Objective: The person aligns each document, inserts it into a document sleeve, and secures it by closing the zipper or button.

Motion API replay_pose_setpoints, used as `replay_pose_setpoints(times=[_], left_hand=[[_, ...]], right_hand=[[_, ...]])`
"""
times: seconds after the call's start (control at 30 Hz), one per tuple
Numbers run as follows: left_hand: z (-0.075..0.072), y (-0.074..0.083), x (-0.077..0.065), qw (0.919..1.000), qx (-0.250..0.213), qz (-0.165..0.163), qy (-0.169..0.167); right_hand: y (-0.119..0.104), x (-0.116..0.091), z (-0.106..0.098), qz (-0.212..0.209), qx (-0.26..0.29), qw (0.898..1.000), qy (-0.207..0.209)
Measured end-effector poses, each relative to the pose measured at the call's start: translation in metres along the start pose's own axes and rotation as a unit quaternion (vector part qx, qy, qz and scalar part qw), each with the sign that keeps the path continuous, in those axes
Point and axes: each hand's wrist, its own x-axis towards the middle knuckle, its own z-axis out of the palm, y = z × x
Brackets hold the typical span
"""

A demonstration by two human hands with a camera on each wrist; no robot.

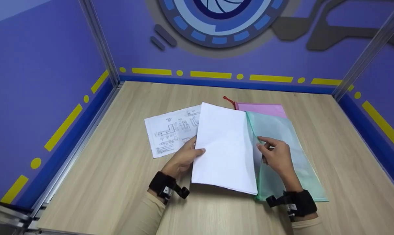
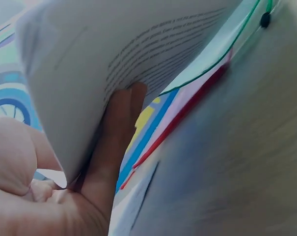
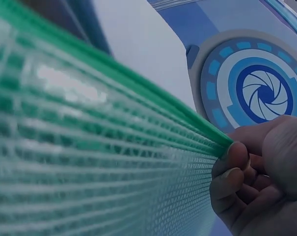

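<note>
My left hand (image 1: 184, 156) grips a few white paper sheets (image 1: 225, 147) by their left edge, thumb on top and fingers underneath. In the left wrist view, lines of print show on the underside of the paper (image 2: 74, 73). With thumb and fingers my right hand (image 1: 278, 156) pinches the green-edged opening of a translucent mesh zipper pouch (image 1: 291, 173). The right side of the sheets lies at that opening, which is held raised. In the right wrist view the green zipper edge (image 3: 153, 98) runs to my fingertips.
Left of the sheets lies a page with technical drawings (image 1: 167, 133), partly covered by them. Behind the green pouch a pink pouch (image 1: 262, 107) with a red zipper cord (image 1: 229, 100) sticks out. Blue-purple panels (image 1: 53, 65) enclose the wooden table (image 1: 112, 156) at the back and sides.
</note>
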Motion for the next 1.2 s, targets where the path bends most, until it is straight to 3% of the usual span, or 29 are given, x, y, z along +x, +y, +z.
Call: replay_pose_setpoints(times=[0.3,0.57,0.7,0.8,0.9,1.2], left_hand=[[0.008,-0.006,0.003,0.9987,0.046,0.012,0.018],[0.001,-0.004,-0.001,0.9941,0.093,0.006,-0.055],[-0.01,0.001,-0.002,0.9895,0.114,-0.031,-0.082],[-0.016,0.004,-0.005,0.9898,0.092,-0.061,-0.091],[-0.017,0.005,-0.006,0.9917,0.06,-0.063,-0.094],[0.003,-0.004,-0.005,0.9932,0.028,-0.049,-0.102]], right_hand=[[-0.004,-0.002,0.0,0.023,0.046,0.999,-0.009],[-0.003,-0.002,0.002,0.011,0.036,0.999,-0.001],[-0.003,-0.002,0.003,0.005,0.03,1.0,0.007],[-0.004,-0.002,0.004,0.004,0.025,1.0,0.011],[-0.005,-0.002,0.005,0.009,0.021,1.0,0.011],[-0.006,-0.003,0.006,0.019,0.032,0.999,0.017]])
